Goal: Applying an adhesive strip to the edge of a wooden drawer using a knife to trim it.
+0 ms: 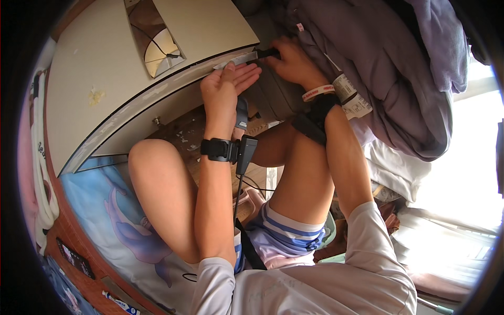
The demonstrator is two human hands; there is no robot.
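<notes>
My right hand (pixel 294 62) is closed round the black handle of a knife (pixel 242 59). Its pale blade points left and lies along the front edge of a cream tabletop (pixel 210 26). Close under the blade is my left hand (pixel 227 84), palm turned up and fingers stretched out. The left thumb reaches up to the blade near its tip; whether it presses on it I cannot tell. Along the tabletop's edge (pixel 152 94) the surface is patchy, grey and whitish.
Small pale flakes (pixel 191 137) lie on the wooden floor below the edge. A mirror piece (pixel 163 52) and a thin cable are on the tabletop. Purple-grey clothing (pixel 362 68) hangs at the right. A phone (pixel 76 257) and a tube (pixel 121 303) lie at the lower left.
</notes>
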